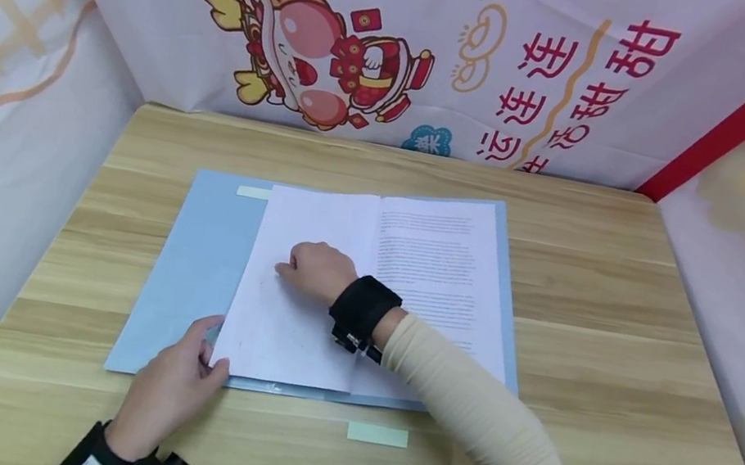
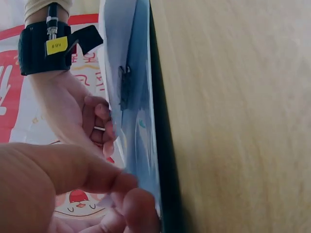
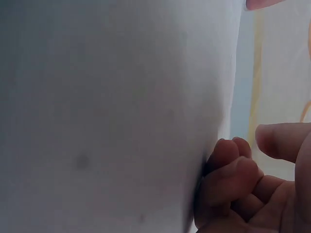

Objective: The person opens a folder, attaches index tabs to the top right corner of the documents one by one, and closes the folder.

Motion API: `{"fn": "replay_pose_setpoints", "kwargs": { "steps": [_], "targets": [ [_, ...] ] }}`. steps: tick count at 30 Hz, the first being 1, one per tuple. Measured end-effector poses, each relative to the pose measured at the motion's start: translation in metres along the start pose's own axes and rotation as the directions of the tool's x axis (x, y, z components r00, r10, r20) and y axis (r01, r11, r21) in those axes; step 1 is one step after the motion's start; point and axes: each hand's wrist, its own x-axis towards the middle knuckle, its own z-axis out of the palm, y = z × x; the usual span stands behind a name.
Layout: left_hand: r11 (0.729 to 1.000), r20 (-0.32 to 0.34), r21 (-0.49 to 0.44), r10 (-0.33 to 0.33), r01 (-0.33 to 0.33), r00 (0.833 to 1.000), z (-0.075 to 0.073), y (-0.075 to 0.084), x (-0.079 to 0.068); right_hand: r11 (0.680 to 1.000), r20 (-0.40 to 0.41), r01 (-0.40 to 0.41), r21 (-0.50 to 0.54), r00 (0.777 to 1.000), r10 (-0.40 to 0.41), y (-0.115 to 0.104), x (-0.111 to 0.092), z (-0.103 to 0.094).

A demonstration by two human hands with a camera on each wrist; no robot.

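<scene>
A light blue folder (image 1: pixel 210 237) lies open on the table, with white sheets in it. The right-hand sheet (image 1: pixel 425 250) bears printed lines; the left-hand page (image 1: pixel 299 353) looks blank and covers part of the folder's left cover. At that page's lower left corner, my left hand (image 1: pixel 177 381) pinches the paper between thumb and fingers. My right hand (image 1: pixel 319 271) rests on the middle of the same page, its arm crossing the printed sheet. In the right wrist view, the fingers (image 3: pixel 231 182) are curled against the paper, hold nothing, and the thumb stands apart.
A pale green strip (image 1: pixel 377 435) lies on the wooden table (image 1: pixel 592 346) in front of the folder. Another pale strip (image 1: pixel 254 192) shows at the cover's top edge. Printed cloth (image 1: pixel 555 90) hangs behind the table and along both sides.
</scene>
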Motion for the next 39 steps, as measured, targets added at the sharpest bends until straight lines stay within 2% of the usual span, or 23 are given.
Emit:
{"fn": "replay_pose_setpoints", "kwargs": {
  "steps": [4,8,16,25,39],
  "targets": [
    [1.000,0.047,0.017,0.003,-0.004,0.999,0.003,-0.003,0.003,0.999,0.020,-0.039,0.006,0.999,0.039,0.007,0.002,0.006],
    [1.000,0.087,0.026,-0.007,0.004,0.996,0.006,-0.003,0.005,0.999,0.030,-0.044,-0.001,0.999,0.044,0.012,0.004,0.009],
    [0.999,0.087,0.038,-0.022,0.019,0.996,0.008,-0.002,0.006,0.999,0.019,-0.032,-0.014,0.999,0.033,0.015,0.006,0.013],
    [0.999,0.089,0.030,-0.032,0.029,0.996,0.008,-0.006,0.008,1.000,-0.041,0.004,-0.003,0.999,-0.004,0.019,0.005,0.018],
    [0.998,0.100,0.051,-0.034,0.029,0.994,0.008,-0.007,0.008,1.000,-0.040,0.021,0.023,0.999,-0.020,0.023,0.005,0.018]
  ]
}}
